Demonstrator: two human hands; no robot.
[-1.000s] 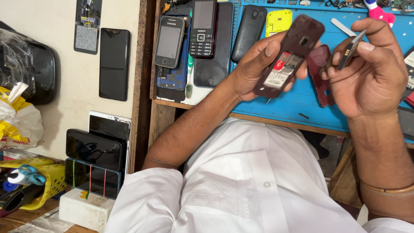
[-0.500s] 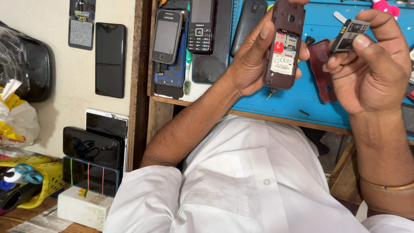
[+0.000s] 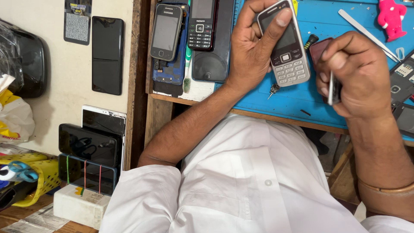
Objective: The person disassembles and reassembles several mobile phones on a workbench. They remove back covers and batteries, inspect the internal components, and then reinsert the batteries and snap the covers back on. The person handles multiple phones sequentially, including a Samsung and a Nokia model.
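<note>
At my blue work mat (image 3: 276,101) on the table (image 3: 159,108), my left hand (image 3: 250,51) grips a silver keypad phone (image 3: 285,45) face up, thumb across its dark screen, just above the mat. My right hand (image 3: 358,75) is closed around a small flat part (image 3: 332,88), edge-on, which I cannot identify. The phone looks whole from the front; its back is hidden, so how much work is left I cannot judge. Other handsets (image 3: 166,32) lie to the left. Below them, stacked phones rest on a white box (image 3: 79,207) beside a yellow package (image 3: 45,174). A dark label card (image 3: 77,21) lies on the pale surface at top left.
</note>
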